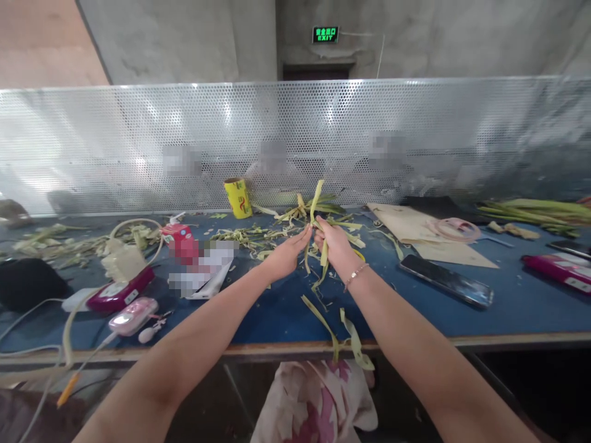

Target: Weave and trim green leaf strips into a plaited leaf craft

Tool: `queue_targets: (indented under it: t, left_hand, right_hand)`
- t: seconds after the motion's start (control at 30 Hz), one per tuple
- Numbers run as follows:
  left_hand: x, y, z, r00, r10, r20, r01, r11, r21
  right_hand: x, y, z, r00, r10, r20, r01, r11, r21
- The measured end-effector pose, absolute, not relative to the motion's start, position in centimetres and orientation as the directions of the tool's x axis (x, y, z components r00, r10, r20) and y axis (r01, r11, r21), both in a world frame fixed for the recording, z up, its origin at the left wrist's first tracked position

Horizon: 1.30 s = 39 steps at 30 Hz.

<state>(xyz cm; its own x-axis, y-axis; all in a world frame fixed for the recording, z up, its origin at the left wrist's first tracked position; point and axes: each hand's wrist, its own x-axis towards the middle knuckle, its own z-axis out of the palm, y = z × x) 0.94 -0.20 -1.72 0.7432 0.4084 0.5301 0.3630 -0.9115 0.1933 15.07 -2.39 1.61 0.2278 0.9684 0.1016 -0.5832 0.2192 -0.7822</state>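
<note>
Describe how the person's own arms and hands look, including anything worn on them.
The left forearm and right forearm are bare; no sleeve shows. The left hand and right hand wear no gloves. A slim, pale, shiny bracelet circles the right wrist, its details too small to make out; none shows on the left.

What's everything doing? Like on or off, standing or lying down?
Black exit sign with green letters: lit.
Yellow printed cylinder: standing on end.
Black rectangular phone: lying flat, screen looks dark.
Long pale green leaf strip: held, top end sticking up.
Right hand: curled around the strip.
Left hand: fingers straight; grip unclear.
</note>
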Motion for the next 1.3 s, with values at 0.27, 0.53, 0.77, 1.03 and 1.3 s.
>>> queue_targets:
  t: [0.27,0.53,0.77,1.03,1.3]
  left_hand:
    - [1.6,-1.1,-1.6,0.776,0.452,0.439,0.329,-0.885,0.33]
    - [1.6,-1.1,-0.2,0.238,0.772,0.589,0.116,-0.625,0.772]
    - [1.4,-1.2,0.5,0.151,0.953,0.262,-0.262,-0.217,0.94]
    - [1.8,-2.1,1.0,0.404,0.903,0.143,-0.26,-0.036,0.965]
    - [1.9,-2.2,0.5,0.467,0.868,0.17,-0.202,-0.082,0.976]
  right_hand:
    - [15.2,-2.3,1.3,0.209,0.972,0.105,-0.586,0.211,-0.782]
    - [15.1,-2.8,1.4,0.051,0.981,0.189,-0.378,0.194,-0.905]
    - [16.5,-2.1,0.8,-0.157,0.948,0.277,-0.064,0.27,-0.961]
    - [17.5,-2.3,1.2,-0.302,0.894,0.331,0.135,0.383,-0.914]
    - [17.1,-1.9,0.9,-0.072,0.853,0.516,0.318,0.51,-0.799]
